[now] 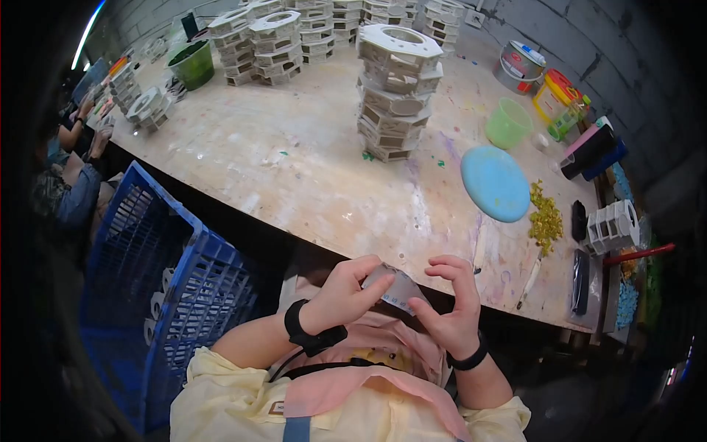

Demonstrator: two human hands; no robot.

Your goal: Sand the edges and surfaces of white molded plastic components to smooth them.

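Note:
In front of my lap, my left hand [345, 293] pinches a small, thin grey sheet [398, 286] with a row of blue marks along its lower edge. The left thumb lies across its face. My right hand [455, 309] is at the sheet's other side, fingers curved and apart, its thumb tip at the right edge; whether it touches the sheet is hard to tell. Both hands are just short of the table's near edge. Beyond them stands a stack of white ring-shaped plastic parts [398, 99].
More white stacks [274, 48] stand at the back of the wooden table [280, 155]. To the right lie a blue disc [495, 183], gold-coloured bits [545, 219] and a green cup [508, 123]. A blue crate [202, 280] stands at my left. Another person [74, 184] sits far left.

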